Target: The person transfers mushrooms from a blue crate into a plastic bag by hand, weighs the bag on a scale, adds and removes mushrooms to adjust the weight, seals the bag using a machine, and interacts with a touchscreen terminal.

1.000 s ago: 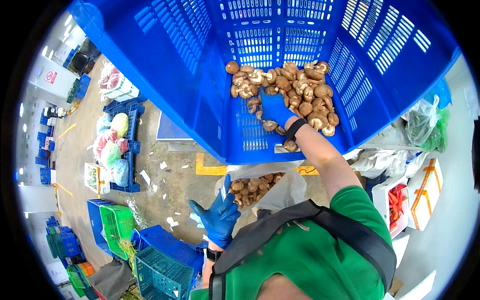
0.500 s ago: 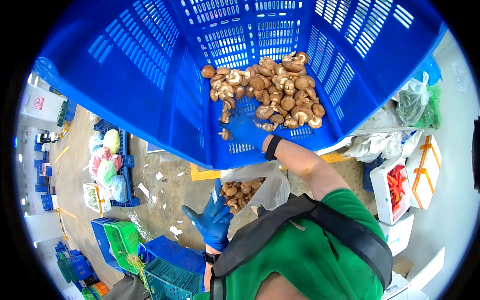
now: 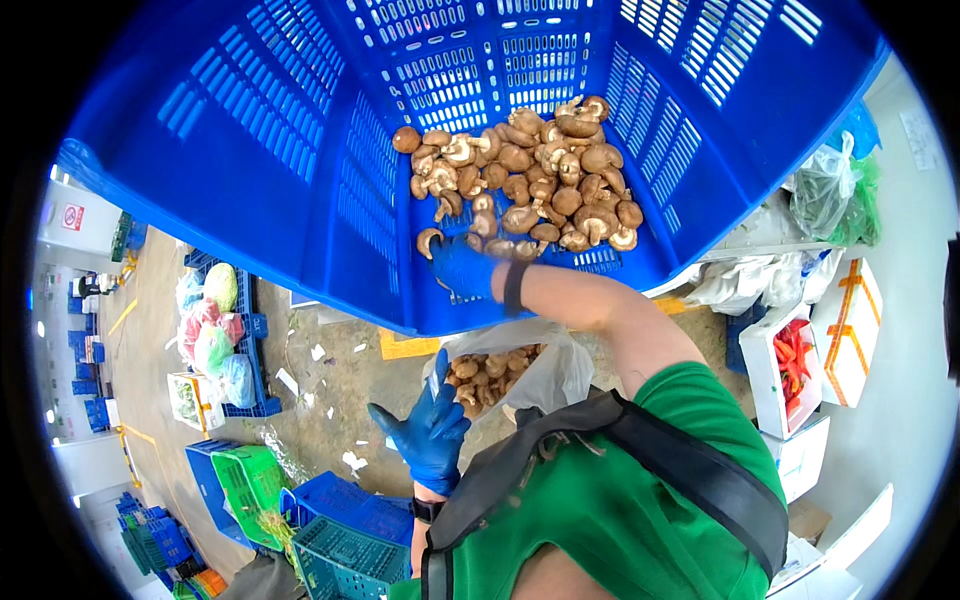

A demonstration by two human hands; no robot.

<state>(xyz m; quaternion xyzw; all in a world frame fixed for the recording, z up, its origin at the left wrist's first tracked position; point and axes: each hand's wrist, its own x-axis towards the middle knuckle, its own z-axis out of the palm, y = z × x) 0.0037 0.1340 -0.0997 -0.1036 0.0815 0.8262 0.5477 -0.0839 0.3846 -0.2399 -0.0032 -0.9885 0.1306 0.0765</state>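
Right hand (image 3: 462, 268): shifted from the pile towards the crate's (image 3: 290, 220) near-left corner, beside a stray mushroom (image 3: 428, 242); cannot tell its grip.
Left hand (image 3: 428, 428): fingers spread, beside the bag (image 3: 565, 362).
Mushrooms (image 3: 568, 200): mostly towards the far edge.
Meaning: stragglers seem within reach.

A produce warehouse: plastic crates (image 3: 245, 482), bagged vegetables (image 3: 212, 350) on a pallet (image 3: 258, 327), boxed red peppers (image 3: 792, 362)

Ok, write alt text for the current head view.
A person's blue-gloved right hand reaches into a large blue crate of brown mushrooms. The left hand, also gloved, is beside a translucent bag holding more mushrooms.
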